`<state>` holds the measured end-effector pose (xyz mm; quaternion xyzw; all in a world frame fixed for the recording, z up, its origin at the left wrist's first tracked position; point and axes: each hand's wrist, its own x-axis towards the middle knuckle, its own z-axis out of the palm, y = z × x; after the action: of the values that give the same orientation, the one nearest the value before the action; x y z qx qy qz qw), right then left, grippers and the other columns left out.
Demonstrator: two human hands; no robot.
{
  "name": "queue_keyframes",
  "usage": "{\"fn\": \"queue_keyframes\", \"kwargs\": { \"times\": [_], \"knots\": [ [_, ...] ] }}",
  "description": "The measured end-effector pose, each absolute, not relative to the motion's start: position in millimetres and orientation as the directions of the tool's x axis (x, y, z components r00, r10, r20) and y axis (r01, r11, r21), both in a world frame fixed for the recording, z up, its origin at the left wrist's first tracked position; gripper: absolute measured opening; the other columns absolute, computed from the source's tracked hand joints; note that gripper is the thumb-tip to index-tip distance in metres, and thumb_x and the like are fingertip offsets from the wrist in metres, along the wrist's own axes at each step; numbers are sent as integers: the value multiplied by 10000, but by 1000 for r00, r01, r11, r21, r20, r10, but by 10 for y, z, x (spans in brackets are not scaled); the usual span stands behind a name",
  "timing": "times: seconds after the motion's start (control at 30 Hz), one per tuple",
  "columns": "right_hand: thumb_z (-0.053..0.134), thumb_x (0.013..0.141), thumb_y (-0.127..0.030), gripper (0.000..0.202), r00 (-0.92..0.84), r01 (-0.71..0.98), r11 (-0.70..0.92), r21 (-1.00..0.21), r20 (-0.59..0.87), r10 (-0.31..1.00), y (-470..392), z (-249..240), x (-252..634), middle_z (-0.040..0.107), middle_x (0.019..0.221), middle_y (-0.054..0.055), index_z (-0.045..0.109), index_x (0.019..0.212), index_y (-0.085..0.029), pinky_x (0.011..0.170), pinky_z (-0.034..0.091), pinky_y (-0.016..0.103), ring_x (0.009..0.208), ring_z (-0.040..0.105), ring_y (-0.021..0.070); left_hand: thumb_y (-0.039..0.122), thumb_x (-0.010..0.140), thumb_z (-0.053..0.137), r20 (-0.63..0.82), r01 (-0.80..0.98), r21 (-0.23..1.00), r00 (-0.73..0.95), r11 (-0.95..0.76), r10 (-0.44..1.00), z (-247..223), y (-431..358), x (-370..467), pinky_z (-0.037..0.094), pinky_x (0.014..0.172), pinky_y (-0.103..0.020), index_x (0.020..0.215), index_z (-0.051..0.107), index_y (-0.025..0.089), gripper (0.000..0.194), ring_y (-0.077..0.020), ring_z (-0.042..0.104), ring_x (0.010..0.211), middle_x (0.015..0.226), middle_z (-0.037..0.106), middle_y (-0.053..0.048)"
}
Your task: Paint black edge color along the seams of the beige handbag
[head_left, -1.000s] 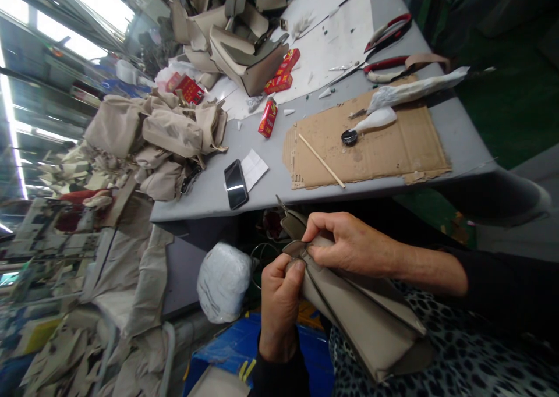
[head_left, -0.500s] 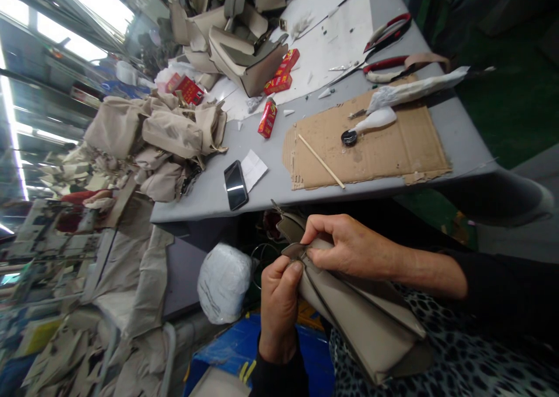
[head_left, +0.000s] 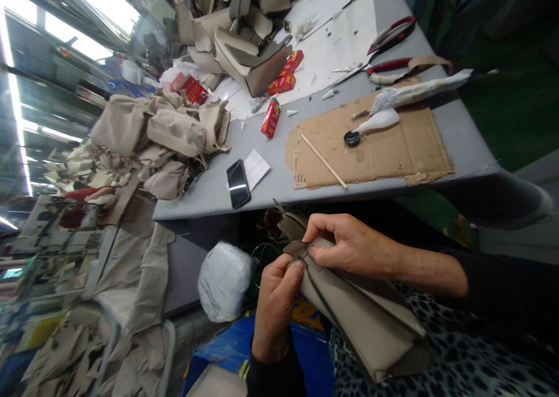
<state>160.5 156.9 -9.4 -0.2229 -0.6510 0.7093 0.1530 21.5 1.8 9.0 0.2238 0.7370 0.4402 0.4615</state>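
Note:
A taupe handbag rests over my lap, tilted, its top end up by the table edge. My left hand is closed on the bag's near upper corner, thumb pressed on the edge. Just beside it, my right hand pinches the same end of the bag between thumb and fingers. A small flap or tab stands up between the two hands. What lies right under the fingertips is hidden.
On the grey table are a phone, a cardboard sheet with a stick and white bottle, red-handled scissors, and heaped bags. A wrapped white bundle and blue crate sit below.
The view has shifted slightly, so the table's things appear a little to the right. My left wrist has swung slightly left; both hands keep their grip on the bag.

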Motion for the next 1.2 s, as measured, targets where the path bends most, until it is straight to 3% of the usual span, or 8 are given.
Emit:
{"fn": "queue_keyframes", "kwargs": {
  "times": [0.27,0.43,0.63,0.8,1.07,1.2],
  "knots": [
    [624,761,-194,99,-849,91,-60,-994,-109,517,1568,-65,1607,568,650,-54,668,849,-200,526,332,213,612,472,106,424,924,692,-492,-49,849,-439,526,752,190,46,219,446,695,-218,943,696,176,248,-139,520,764,811,606,0],
    [628,771,-202,91,-848,83,-53,-995,-99,520,1576,-73,1604,562,645,-57,666,854,-205,522,327,211,608,472,105,410,920,707,-481,-93,863,-450,496,753,172,35,218,430,628,-201,856,667,170,252,-117,489,689,731,553,21],
    [627,766,-210,92,-843,80,-50,-996,-94,530,1571,-86,1599,570,653,-54,667,849,-207,530,336,215,617,479,110,405,928,703,-490,-129,864,-438,486,754,155,31,216,444,656,-208,1033,713,170,258,-119,515,714,824,631,-8],
    [632,762,-215,94,-843,71,-56,-996,-90,530,1577,-84,1602,562,648,-59,667,849,-208,530,336,215,613,472,107,398,924,708,-492,-157,866,-439,475,752,145,27,225,452,680,-215,1068,720,171,269,-133,551,755,872,668,-26],
    [650,760,-265,93,-828,78,-112,-991,-128,545,1538,-108,1588,550,635,-51,664,828,-204,517,311,220,607,451,112,374,870,748,-472,-199,878,-503,435,724,64,27,267,438,628,-213,965,731,170,226,-116,529,665,799,663,-7],
    [653,757,-285,106,-815,73,-161,-984,-152,559,1504,-123,1596,541,630,-48,658,822,-201,512,301,223,605,442,117,349,841,758,-433,-226,901,-531,371,728,24,66,321,464,653,-228,835,708,181,175,-130,545,643,642,593,27]
  ]
}}
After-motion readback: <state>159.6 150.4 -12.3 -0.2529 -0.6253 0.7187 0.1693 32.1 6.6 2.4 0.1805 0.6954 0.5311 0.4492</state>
